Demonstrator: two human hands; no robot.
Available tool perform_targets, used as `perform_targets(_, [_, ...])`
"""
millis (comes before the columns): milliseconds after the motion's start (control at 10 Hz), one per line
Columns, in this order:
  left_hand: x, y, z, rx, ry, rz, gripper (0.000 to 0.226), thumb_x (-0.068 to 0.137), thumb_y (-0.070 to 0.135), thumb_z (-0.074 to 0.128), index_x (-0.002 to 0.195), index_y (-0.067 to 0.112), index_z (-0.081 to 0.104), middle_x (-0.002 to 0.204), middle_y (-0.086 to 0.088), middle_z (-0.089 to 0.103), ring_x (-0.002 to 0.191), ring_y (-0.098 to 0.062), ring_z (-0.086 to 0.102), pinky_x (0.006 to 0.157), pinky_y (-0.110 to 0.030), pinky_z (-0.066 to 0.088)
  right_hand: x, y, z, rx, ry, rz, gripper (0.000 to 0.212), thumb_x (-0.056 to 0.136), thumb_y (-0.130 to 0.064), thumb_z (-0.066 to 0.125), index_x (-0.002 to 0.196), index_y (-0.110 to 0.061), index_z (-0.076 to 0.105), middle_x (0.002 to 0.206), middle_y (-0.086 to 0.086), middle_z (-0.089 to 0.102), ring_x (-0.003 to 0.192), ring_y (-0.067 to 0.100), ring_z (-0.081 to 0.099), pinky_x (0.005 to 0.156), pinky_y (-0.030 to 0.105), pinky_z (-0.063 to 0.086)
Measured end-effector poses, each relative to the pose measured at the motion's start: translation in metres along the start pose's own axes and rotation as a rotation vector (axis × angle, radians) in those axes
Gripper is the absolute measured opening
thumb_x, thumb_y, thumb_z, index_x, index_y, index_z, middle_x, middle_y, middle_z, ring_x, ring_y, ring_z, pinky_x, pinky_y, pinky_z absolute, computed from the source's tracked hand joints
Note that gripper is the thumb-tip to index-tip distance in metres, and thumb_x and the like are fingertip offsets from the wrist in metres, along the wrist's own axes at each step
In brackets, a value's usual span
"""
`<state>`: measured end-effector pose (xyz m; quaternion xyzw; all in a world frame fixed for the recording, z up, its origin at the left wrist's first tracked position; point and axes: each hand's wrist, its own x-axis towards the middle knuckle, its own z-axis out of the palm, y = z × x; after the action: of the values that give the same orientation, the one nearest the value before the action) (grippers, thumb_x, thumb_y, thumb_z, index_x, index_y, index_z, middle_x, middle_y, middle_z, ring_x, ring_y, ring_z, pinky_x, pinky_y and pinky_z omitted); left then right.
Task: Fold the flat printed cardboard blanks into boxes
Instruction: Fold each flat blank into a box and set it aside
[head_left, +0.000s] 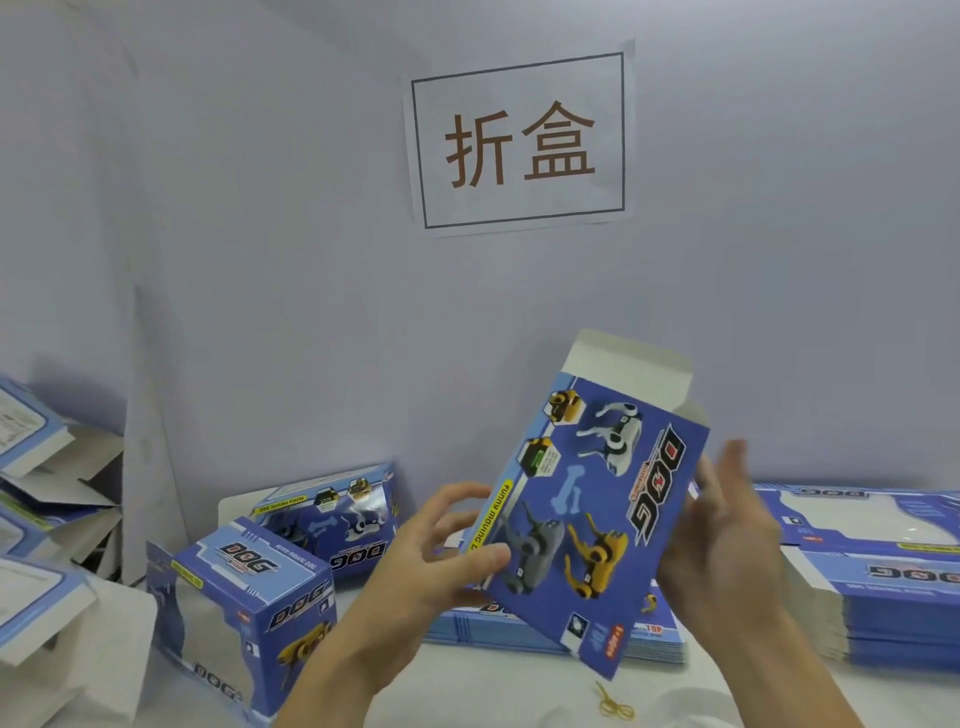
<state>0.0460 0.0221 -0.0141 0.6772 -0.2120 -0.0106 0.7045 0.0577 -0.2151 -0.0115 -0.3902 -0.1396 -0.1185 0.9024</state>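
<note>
I hold one blue printed blank (587, 514) tilted in the air above the table, its dog pictures facing me and a white flap sticking up at its far end. My left hand (447, 545) pinches its left edge, thumb on the printed face. My right hand (727, 525) lies along the right edge with fingers mostly straight and blurred. Under the blank lies a flat stack of blanks (530, 631). A taller stack of blanks (883, 587) sits at the right.
Two folded blue boxes stand at the left, one (244, 618) near me and one (332, 514) behind it. More opened boxes (47, 499) pile up at the far left. Yellow rubber bands (615, 704) lie on the white table. A paper sign (519, 140) hangs on the wall.
</note>
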Motion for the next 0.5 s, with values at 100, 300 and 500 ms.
perform_targets(100, [-0.002,-0.001,-0.01,-0.206,-0.086,0.051,0.058,0.063,0.032,0.084,0.119,0.02,0.071,0.12,-0.012,0.071,0.106,-0.032,0.069,0.088,-0.043,0.056,0.0,0.011,-0.025,0.246,0.059,0.049,0.053,0.099,-0.054,0.036,0.136,-0.024,0.059,0.137,0.011,0.061,0.122,0.035,0.061,0.099,0.054,0.045])
perform_targets(300, [0.0,0.028,-0.007,0.282,-0.377,-0.114,0.032,0.047,0.037,0.09,0.063,0.058,0.072,0.074,0.035,0.069,0.076,0.021,0.062,0.076,0.0,0.042,-0.003,0.044,-0.059,-0.006,0.431,0.209,0.03,0.105,-0.018,0.04,0.121,-0.014,0.065,0.118,0.017,0.066,0.092,0.03,0.062,0.072,0.036,0.049])
perform_targets(500, [-0.011,0.036,-0.025,-0.269,0.25,0.336,0.035,0.091,0.025,0.063,0.064,0.008,0.079,0.062,0.003,0.073,0.062,0.006,0.069,0.057,-0.009,0.051,-0.007,0.052,-0.045,-0.063,0.421,0.287,0.026,0.1,-0.024,0.049,0.11,-0.013,0.07,0.094,0.012,0.07,0.083,0.028,0.063,0.067,0.033,0.043])
